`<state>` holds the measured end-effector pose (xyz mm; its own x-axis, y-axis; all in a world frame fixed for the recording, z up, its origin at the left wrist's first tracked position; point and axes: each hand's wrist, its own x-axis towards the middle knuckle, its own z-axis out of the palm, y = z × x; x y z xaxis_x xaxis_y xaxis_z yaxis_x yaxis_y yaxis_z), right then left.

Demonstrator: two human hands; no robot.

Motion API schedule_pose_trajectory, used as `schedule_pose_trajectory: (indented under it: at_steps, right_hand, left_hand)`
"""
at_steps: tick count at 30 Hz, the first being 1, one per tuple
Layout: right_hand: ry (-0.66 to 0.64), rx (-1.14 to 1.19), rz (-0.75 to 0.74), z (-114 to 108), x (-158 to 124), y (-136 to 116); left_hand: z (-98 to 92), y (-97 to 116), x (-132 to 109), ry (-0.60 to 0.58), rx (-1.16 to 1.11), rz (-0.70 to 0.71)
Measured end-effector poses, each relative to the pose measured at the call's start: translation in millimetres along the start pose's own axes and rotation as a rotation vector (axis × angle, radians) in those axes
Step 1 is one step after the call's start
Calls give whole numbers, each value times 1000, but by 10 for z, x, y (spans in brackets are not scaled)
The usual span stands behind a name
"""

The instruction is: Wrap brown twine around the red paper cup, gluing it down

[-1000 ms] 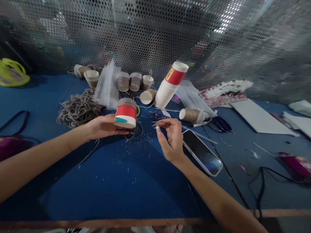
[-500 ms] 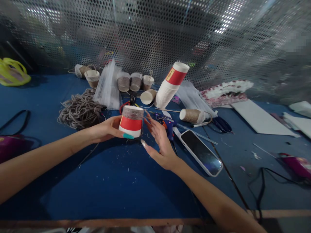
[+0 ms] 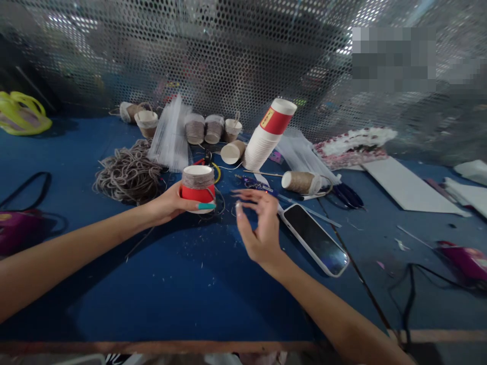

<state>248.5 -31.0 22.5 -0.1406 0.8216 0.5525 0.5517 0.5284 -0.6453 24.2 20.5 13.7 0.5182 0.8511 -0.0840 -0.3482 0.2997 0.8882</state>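
The left hand (image 3: 167, 205) grips the cord-wrapped cup (image 3: 196, 191) at its two o'clock, apart from and at ten o'clock of the curled right hand (image 3: 266, 229), whose hold cannot be determined.

A phone (image 3: 315, 240) and a white board (image 3: 413, 186) lie before a perforated screen (image 3: 236, 50).

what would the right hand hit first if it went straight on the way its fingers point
The right hand points left toward the red-banded cup held in the left hand, so most likely that. A thin cord beside it might be brushed first; depth is unclear.
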Motion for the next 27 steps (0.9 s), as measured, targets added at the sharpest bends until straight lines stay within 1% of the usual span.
schedule_pose_trajectory:
  at_steps: [1, 2, 3, 4, 5, 7, 11, 13, 15, 17, 18, 19, 20, 22, 24, 27]
  right_hand:
    - [85, -184, 42, -34, 50, 48]
    - [120, -393, 94, -71, 105, 97]
    - [103, -581, 166, -106, 160, 143]
    - [57, -730, 256, -136, 211, 182]
    - [13, -838, 341, -157, 254, 212]
    - [-45, -959, 454, -168, 313, 244]
    - [-50, -1053, 558, -121, 376, 237]
    - [-129, -1057, 656, -124, 419, 231]
    - [-258, -1009, 724, -171, 471, 235]
    - [-363, -928, 733, -247, 515, 250]
    - [-378, -887, 730, -287, 528, 260]
    - [-363, -851, 728, -324, 535, 268]
    - [-320, -816, 720, -353, 535, 274]
    - [-195, -742, 683, -384, 519, 275]
    - [-83, -635, 622, -380, 488, 258]
    - [25, -420, 526, -331, 423, 208]
  left_hand:
    - [-26, -2, 2, -1, -8, 6]
    - [-50, -5, 3, 1, -16, 7]
    - [-70, -11, 6, 5, -26, 5]
    - [-86, -19, 10, 9, -37, 1]
    - [-98, -30, 16, 11, -51, -3]
    - [-115, -56, 31, 6, -87, -7]
    - [-154, -100, 49, -22, -116, -9]
    - [-180, -113, 45, -43, -100, -11]
    - [-199, -120, 37, -62, -90, -10]
    - [-204, -120, 28, -64, -104, -15]
    - [-201, -117, 24, -61, -114, -19]
    - [-194, -113, 21, -57, -122, -22]
    - [-183, -107, 19, -56, -125, -22]
    - [-159, -95, 17, -64, -119, -15]
    - [-137, -87, 17, -69, -118, 2]
    - [-122, -93, 26, -58, -116, 4]
